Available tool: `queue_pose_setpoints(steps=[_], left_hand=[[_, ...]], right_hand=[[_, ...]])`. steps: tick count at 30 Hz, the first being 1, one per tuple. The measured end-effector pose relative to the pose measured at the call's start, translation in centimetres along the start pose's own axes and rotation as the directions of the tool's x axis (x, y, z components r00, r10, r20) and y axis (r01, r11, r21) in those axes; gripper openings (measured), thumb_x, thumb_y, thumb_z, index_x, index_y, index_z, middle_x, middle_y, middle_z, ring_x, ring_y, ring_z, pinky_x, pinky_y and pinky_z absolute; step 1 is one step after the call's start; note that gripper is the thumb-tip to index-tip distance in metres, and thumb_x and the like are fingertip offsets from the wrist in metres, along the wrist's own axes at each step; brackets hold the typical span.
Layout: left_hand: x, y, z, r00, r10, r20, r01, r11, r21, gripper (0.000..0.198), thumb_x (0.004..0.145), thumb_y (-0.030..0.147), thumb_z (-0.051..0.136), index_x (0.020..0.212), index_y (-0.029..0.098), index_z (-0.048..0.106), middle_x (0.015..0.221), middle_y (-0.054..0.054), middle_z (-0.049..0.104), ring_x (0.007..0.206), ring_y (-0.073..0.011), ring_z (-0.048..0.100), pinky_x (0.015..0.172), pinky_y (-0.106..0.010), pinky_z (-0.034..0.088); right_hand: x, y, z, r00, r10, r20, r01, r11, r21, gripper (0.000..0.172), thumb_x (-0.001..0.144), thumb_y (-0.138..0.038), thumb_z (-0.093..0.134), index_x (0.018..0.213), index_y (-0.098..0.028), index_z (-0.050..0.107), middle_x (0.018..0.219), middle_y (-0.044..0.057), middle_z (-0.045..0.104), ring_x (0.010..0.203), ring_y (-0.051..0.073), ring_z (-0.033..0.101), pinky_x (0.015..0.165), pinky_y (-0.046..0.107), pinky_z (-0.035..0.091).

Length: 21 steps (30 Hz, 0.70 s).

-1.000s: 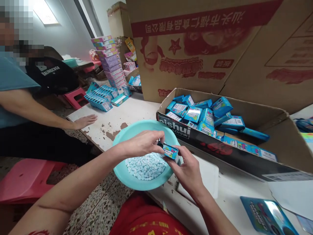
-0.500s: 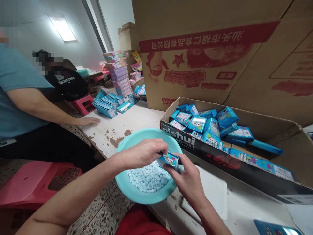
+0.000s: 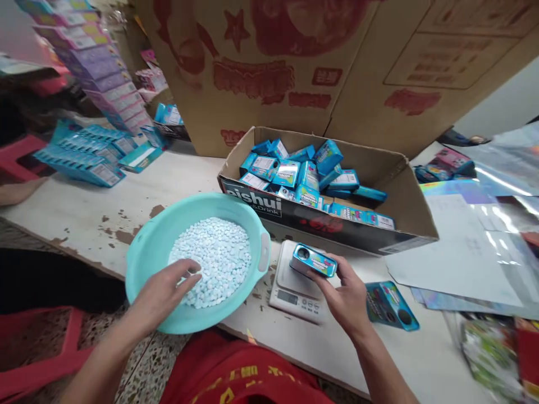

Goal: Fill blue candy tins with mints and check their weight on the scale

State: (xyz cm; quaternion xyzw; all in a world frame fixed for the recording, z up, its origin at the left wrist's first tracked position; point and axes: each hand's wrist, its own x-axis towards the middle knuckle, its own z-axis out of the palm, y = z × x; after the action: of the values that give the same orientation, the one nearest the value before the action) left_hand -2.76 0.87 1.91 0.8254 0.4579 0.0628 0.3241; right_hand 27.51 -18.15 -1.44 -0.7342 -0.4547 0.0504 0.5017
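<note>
Holding a blue tin (image 3: pixel 314 260) over the scale (image 3: pixel 295 283), right hand (image 3: pixel 347 294) pinching; left hand (image 3: pixel 162 292) half-curled on tablets (image 3: pixel 219 255).

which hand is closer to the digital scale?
Right. The right hand holds a small blue tin over the scale; the left hand is apart, in the teal basin of tablets.

A small packing workshop for sweets — a worn white table (image 3: pixel 177 185) with chipped paint carries a teal basin (image 3: pixel 147 252) of pale blue tablets (image 3: pixel 214 258), a digital scale (image 3: pixel 292 294) and an open cardboard tray (image 3: pixel 415 216) heaped with blue tins (image 3: pixel 295 171). Big printed shipping cartons (image 3: pixel 295 62) stand at the far side, stacked purple display boxes (image 3: pixel 105 78) far left — loose packaging sheets (image 3: pixel 458 252) right.
</note>
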Motion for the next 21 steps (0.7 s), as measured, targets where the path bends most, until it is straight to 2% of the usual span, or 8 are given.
queue_pose_setpoints(steps=[4, 8, 12, 15, 18, 21], left_hand=[[-0.6, -0.2, 2.9, 1.0, 0.023, 0.02, -0.026, 0.988, 0.15, 0.029, 0.088, 0.048, 0.044, 0.101, 0.026, 0.06, 0.106, -0.004, 0.066, 0.097, -0.0274, 0.06, 0.077, -0.033, 0.042], [-0.7, 0.2, 3.4, 0.999, -0.001, 0.045, -0.01, 0.973, 0.232, 0.031, 0.09, 0.046, 0.04, 0.103, 0.025, 0.058, 0.108, -0.006, 0.065, 0.097, -0.029, 0.059, 0.075, -0.034, 0.041], [-0.6, 0.5, 3.3, 0.998, -0.034, 0.05, 0.021, 0.97, 0.242, 0.035, 0.09, 0.05, 0.04, 0.111, 0.025, 0.055, 0.108, -0.007, 0.065, 0.097, -0.0295, 0.06, 0.073, -0.034, 0.042], [-0.5, 0.7, 3.4, 0.995, -0.05, 0.085, 0.026, 0.965, 0.26, 0.042, 0.09, 0.051, 0.039, 0.121, 0.024, 0.05, 0.114, -0.009, 0.064, 0.101, -0.0307, 0.059, 0.073, -0.034, 0.042], [-0.4, 0.7, 3.6, 0.991, -0.034, 0.133, -0.009, 0.95, 0.311, 0.044, 0.091, 0.051, 0.037, 0.121, 0.023, 0.052, 0.119, -0.009, 0.062, 0.103, -0.0317, 0.058, 0.075, -0.036, 0.043], [-0.4, 0.4, 3.8, 0.993, -0.004, 0.119, -0.043, 0.921, 0.388, 0.045, 0.091, 0.05, 0.034, 0.121, 0.022, 0.054, 0.119, -0.01, 0.062, 0.106, -0.0319, 0.057, 0.077, -0.037, 0.044]], right_hand=[[-1.1, 2.4, 0.9, 0.996, 0.082, 0.037, -0.084, 0.995, 0.063, 0.035, 0.083, -0.04, 0.068, 0.11, -0.02, 0.059, 0.103, 0.008, 0.065, 0.092, 0.023, 0.063, 0.082, 0.037, 0.053], [-2.5, 2.8, 0.5, 0.995, 0.081, -0.06, -0.075, 0.994, 0.085, 0.06, 0.078, -0.037, 0.074, 0.13, -0.022, 0.047, 0.128, 0.013, 0.053, 0.117, 0.027, 0.053, 0.094, 0.045, 0.049], [-4.3, 2.8, -0.9, 0.969, 0.088, -0.232, -0.069, 0.994, 0.086, 0.056, 0.081, -0.031, 0.071, 0.13, -0.023, 0.045, 0.125, 0.013, 0.052, 0.107, 0.025, 0.059, 0.084, 0.043, 0.054], [-5.6, 2.8, -1.7, 0.946, 0.102, -0.306, -0.09, 0.994, 0.054, 0.054, 0.081, -0.026, 0.071, 0.129, -0.022, 0.046, 0.121, 0.013, 0.054, 0.102, 0.025, 0.06, 0.079, 0.04, 0.055], [-6.5, 2.6, -2.5, 0.922, 0.036, -0.386, -0.055, 0.998, -0.038, 0.055, 0.079, -0.021, 0.072, 0.129, -0.022, 0.049, 0.117, 0.012, 0.054, 0.101, 0.025, 0.06, 0.075, 0.04, 0.056], [-7.1, 2.5, -3.8, 0.864, -0.165, -0.476, 0.049, 0.968, -0.247, 0.062, 0.072, -0.018, 0.078, 0.129, -0.019, 0.053, 0.116, 0.013, 0.053, 0.104, 0.031, 0.058, 0.07, 0.041, 0.056]])
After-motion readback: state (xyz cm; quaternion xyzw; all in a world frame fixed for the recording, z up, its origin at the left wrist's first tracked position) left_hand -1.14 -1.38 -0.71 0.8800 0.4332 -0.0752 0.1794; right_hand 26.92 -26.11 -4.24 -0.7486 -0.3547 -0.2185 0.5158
